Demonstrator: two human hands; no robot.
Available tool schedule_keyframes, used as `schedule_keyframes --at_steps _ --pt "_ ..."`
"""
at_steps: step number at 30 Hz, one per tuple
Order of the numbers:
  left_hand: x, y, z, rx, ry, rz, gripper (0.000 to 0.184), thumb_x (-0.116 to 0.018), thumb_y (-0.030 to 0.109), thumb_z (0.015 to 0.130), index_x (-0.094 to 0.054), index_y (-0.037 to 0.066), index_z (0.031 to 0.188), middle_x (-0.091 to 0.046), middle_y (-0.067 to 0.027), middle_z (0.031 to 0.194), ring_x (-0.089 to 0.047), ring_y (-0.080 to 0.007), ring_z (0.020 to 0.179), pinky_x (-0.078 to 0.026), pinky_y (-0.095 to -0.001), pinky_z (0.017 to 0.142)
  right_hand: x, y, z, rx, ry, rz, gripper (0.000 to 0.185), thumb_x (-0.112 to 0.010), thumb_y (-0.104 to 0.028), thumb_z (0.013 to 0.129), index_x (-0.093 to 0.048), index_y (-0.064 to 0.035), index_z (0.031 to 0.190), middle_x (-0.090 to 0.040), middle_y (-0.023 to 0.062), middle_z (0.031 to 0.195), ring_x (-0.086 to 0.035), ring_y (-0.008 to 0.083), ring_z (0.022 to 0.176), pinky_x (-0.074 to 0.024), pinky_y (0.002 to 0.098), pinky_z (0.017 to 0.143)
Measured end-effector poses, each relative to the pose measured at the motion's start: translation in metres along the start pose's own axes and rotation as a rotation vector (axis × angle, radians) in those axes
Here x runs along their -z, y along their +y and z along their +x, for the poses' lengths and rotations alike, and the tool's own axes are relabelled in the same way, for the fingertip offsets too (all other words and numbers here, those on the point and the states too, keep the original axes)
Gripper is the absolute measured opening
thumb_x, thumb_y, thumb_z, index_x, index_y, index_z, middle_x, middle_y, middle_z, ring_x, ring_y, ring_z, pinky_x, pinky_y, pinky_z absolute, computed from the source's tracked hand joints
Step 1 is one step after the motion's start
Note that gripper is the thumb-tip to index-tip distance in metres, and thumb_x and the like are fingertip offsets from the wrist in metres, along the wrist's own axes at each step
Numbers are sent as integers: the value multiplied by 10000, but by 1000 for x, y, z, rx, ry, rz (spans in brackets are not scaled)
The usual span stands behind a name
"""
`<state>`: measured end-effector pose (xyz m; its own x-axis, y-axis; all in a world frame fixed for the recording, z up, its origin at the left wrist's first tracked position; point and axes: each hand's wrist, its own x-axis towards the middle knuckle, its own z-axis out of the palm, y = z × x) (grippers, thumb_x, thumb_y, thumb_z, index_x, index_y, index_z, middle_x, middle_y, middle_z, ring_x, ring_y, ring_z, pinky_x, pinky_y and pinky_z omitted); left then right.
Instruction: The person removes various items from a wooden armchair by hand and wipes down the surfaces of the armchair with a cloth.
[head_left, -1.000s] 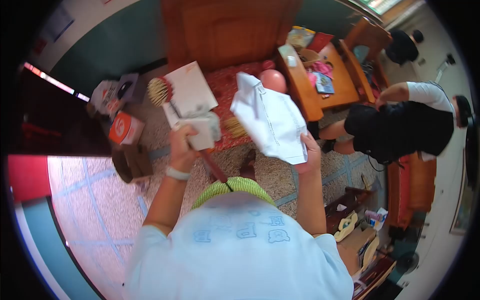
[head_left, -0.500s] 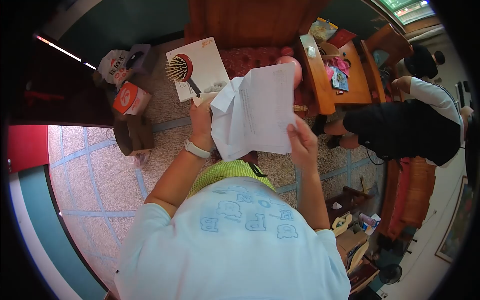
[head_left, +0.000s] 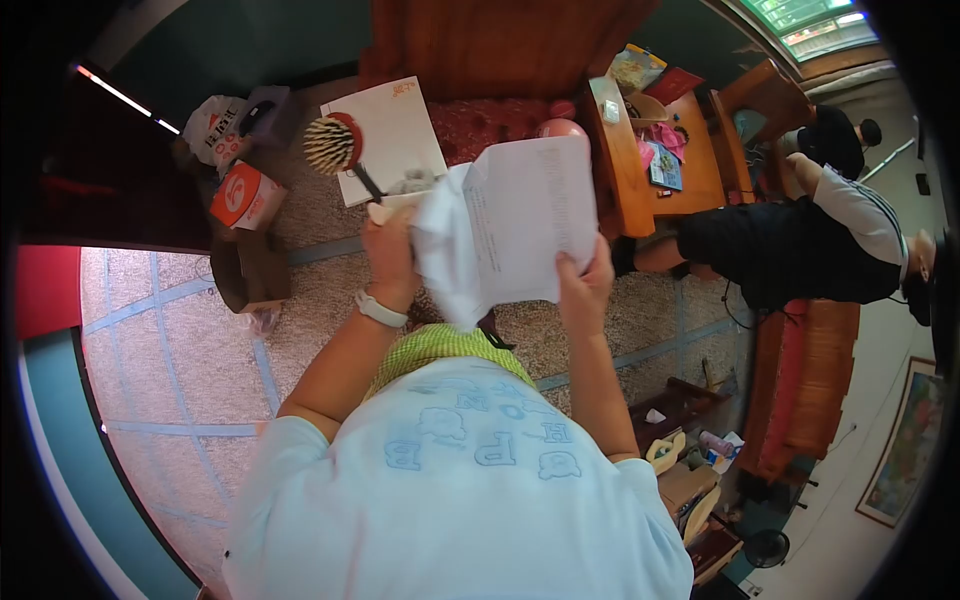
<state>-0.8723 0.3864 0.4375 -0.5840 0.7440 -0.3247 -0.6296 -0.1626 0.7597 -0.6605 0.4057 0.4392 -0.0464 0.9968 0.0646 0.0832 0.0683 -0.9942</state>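
Observation:
My right hand (head_left: 585, 285) pinches the lower right corner of white printed papers (head_left: 530, 220), thumb on top. Beside them, a loose folded white sheet (head_left: 445, 255) hangs blurred against my left hand (head_left: 392, 255). The left fingers are closed around a cream-coloured piece (head_left: 400, 203), whose full shape is hidden. A hairbrush (head_left: 330, 145) with a red-brown back and pale bristles slants up from there, its dark handle ending near the left fingers. Just above that hand shows a grey fuzzy thing (head_left: 412, 181). Behind the brush is a flat white box or board (head_left: 395, 120) with orange print.
Ahead stands a wooden seat with a red cushion (head_left: 490, 125), a pink ball (head_left: 562, 130) on it. Cluttered wooden table (head_left: 700, 150) is at right, near a person (head_left: 780, 250) in dark clothes. Cardboard box (head_left: 245, 275) and orange-white box (head_left: 247, 195) sit left.
The papers have tilted more upright, and my right hand has shifted left along their lower edge. The folded sheet has swung down. The person at right has leaned, their head now showing.

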Motion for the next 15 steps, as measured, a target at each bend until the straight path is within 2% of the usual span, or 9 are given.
schedule_keyframes --at_steps 1,3,6,11,13,15 --pt "18 -7 16 -31 -44 79 194 -547 -28 626 -570 -20 819 -585 -47 775 -567 -160 656 -475 -290 598 9 0 3 -147 83 316 358 -495 66 761 -459 27 1115 -571 106 991 -569 161 900 -467 295 791" --pt "22 -3 17 11 76 11 176 -539 -36 625 -564 -22 799 -575 -57 777 -567 -176 695 -477 -295 620 27 -3 9 -322 82 492 410 -516 70 732 -447 37 1134 -570 135 1046 -587 222 922 -481 343 812" --pt "46 -5 29 -41 108 -48 177 -539 -40 619 -563 -18 793 -568 -60 793 -564 -181 732 -474 -291 649 42 12 14 -423 29 614 467 -497 92 705 -431 44 1165 -566 144 1056 -583 244 930 -474 366 826" --pt "95 -1 47 -1 148 -59 183 -532 -24 623 -557 -11 804 -555 -57 807 -557 -184 770 -472 -296 701 63 48 4 -496 265 575 447 -452 77 714 -431 67 1161 -544 177 1043 -572 280 914 -474 383 818" --pt "92 4 44 -21 167 -64 186 -518 -15 629 -555 -6 811 -549 -55 818 -556 -190 786 -475 -311 737 84 80 1 -649 371 578 417 -437 56 736 -423 98 1150 -534 203 1044 -563 305 934 -463 413 836" --pt "99 6 48 -40 97 -52 224 -501 -7 628 -556 -6 845 -559 -64 860 -565 -211 828 -482 -330 772 96 99 3 -791 493 566 400 -427 40 754 -413 127 1145 -528 225 1057 -559 327 941 -454 443 852"
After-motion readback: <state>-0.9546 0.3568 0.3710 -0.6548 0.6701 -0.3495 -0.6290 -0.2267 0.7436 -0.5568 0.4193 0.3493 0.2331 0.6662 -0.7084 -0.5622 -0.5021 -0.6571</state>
